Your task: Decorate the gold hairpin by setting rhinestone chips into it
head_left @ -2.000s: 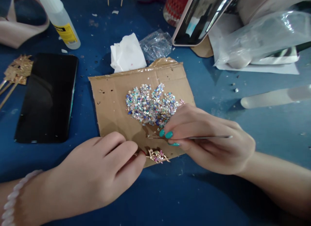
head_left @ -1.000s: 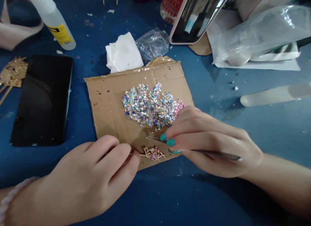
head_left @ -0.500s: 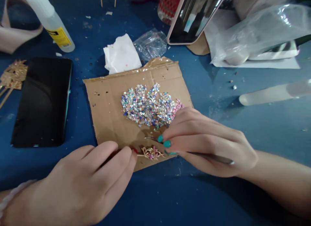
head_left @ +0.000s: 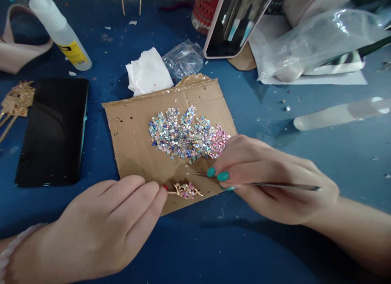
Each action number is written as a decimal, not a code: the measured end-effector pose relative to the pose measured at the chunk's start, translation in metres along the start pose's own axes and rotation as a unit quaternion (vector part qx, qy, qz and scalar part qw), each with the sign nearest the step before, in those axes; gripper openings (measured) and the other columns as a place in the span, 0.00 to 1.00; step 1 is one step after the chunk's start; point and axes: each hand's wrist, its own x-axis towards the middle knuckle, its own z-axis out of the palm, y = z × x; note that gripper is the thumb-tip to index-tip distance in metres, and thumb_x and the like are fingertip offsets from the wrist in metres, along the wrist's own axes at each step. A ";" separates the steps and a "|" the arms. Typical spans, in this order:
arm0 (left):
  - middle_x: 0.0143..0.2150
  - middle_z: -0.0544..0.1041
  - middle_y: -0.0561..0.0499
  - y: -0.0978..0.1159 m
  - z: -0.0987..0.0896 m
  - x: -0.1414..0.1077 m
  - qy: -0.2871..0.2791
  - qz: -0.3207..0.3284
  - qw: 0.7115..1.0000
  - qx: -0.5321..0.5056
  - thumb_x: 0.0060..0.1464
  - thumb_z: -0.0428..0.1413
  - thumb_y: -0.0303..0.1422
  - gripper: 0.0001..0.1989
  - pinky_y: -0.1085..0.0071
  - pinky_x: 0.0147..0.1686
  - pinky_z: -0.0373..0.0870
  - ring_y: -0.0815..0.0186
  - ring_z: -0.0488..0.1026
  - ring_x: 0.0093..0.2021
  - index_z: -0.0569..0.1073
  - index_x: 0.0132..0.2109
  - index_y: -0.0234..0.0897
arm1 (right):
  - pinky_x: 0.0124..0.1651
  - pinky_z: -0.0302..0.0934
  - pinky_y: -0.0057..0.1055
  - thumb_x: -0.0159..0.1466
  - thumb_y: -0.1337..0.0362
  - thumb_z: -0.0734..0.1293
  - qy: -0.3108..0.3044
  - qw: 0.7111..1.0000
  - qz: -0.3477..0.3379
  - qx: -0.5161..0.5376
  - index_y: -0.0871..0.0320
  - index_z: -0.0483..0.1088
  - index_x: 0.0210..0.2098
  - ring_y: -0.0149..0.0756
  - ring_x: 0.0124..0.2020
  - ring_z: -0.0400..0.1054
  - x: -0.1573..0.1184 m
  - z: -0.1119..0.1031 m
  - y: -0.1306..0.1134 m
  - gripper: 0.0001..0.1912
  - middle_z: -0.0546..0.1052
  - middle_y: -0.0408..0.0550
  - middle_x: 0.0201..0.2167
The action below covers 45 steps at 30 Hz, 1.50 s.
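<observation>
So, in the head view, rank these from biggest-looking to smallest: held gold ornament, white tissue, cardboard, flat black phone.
1. Cardboard, even partly covered
2. Flat black phone
3. White tissue
4. Held gold ornament

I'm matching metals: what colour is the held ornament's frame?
Gold; the ornament's frame shows in the head view.

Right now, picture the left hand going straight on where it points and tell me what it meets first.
Most likely the tweezers or fingertips of the right hand, just past the gold ornament held by the left hand; relative heights are unclear.
</observation>
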 end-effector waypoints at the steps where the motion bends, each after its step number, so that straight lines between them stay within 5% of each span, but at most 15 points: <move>1: 0.43 0.73 0.47 0.000 0.000 0.000 -0.001 0.000 1.000 0.002 0.60 0.42 0.19 0.17 0.65 0.36 0.61 0.61 0.67 0.42 0.68 0.53 0.29 | 0.38 0.69 0.34 0.62 0.77 0.62 0.002 1.000 0.005 0.003 0.63 0.67 0.38 0.32 0.35 0.71 -0.002 -0.002 -0.002 0.07 0.74 0.51 0.31; 6: 0.43 0.73 0.46 0.001 0.000 -0.004 -0.017 0.008 1.000 0.013 0.60 0.41 0.18 0.19 0.64 0.34 0.62 0.60 0.67 0.42 0.67 0.54 0.28 | 0.38 0.69 0.33 0.61 0.77 0.63 -0.025 1.000 0.013 -0.007 0.62 0.66 0.39 0.32 0.36 0.72 -0.008 -0.006 -0.009 0.08 0.75 0.50 0.32; 13: 0.49 0.71 0.44 0.001 0.003 -0.012 -0.019 0.018 1.000 0.002 0.58 0.45 0.17 0.21 0.58 0.46 0.63 0.57 0.67 0.48 0.65 0.58 0.27 | 0.37 0.69 0.34 0.63 0.76 0.62 -0.032 0.999 0.011 0.002 0.65 0.67 0.37 0.32 0.35 0.72 -0.011 0.003 -0.009 0.04 0.76 0.54 0.32; 15: 0.50 0.71 0.44 0.001 0.004 -0.012 -0.013 0.015 1.000 0.001 0.58 0.46 0.18 0.21 0.58 0.46 0.64 0.56 0.67 0.48 0.65 0.58 0.27 | 0.36 0.68 0.32 0.64 0.75 0.61 0.018 1.000 0.009 0.003 0.65 0.67 0.35 0.31 0.33 0.72 -0.010 0.004 -0.008 0.05 0.75 0.53 0.30; 17: 0.51 0.70 0.44 0.001 0.004 -0.012 -0.003 0.011 1.000 0.001 0.59 0.47 0.19 0.20 0.58 0.46 0.65 0.57 0.67 0.49 0.66 0.57 0.28 | 0.36 0.69 0.32 0.62 0.76 0.62 -0.033 0.999 0.004 0.006 0.65 0.68 0.36 0.32 0.34 0.73 -0.008 0.003 -0.007 0.04 0.76 0.54 0.31; 24: 0.52 0.68 0.45 0.003 0.002 -0.009 0.018 -0.009 1.000 -0.007 0.61 0.47 0.20 0.17 0.59 0.46 0.63 0.57 0.66 0.50 0.67 0.56 0.27 | 0.36 0.71 0.34 0.63 0.76 0.61 -0.023 0.999 0.035 -0.002 0.59 0.66 0.39 0.33 0.34 0.72 -0.005 0.001 -0.008 0.08 0.76 0.50 0.32; 45: 0.49 0.72 0.49 0.004 0.003 -0.008 0.043 -0.003 0.999 0.004 0.65 0.45 0.28 0.14 0.63 0.37 0.67 0.61 0.69 0.45 0.70 0.53 0.32 | 0.39 0.70 0.31 0.59 0.78 0.64 -0.028 0.999 0.028 0.000 0.62 0.66 0.39 0.32 0.37 0.71 -0.006 -0.001 -0.005 0.09 0.75 0.50 0.33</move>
